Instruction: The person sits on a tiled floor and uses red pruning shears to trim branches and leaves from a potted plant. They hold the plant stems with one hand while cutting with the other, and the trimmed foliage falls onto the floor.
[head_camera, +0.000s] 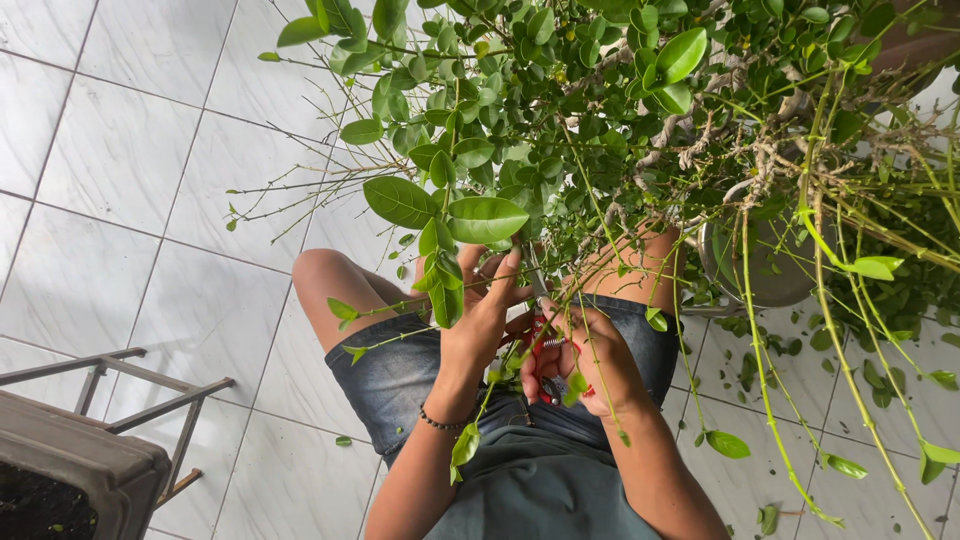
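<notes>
Two hands meet in front of the person's lap, low under a leafy potted shrub (600, 90). The left hand (485, 315) has its fingers curled around a thin green stem (440, 290), apparently to hold it steady and pull it clear of the other branches. Just beside it, the right hand (585, 365) is clenched on red-handled pruning shears (545, 345), blades pointing up toward the held stem; leaves cover the blades, so I cannot tell whether they are closed on it. Holding the stem taut near the shears would keep the cut spot fixed. Beyond the right hand stands the shrub's metal pot (760, 265), and cut leaves (790, 345) lie scattered on the white tiled floor (130, 180) on that side. Well away on the left-hand side stands a dark planter box (70, 460) on a metal frame.
</notes>
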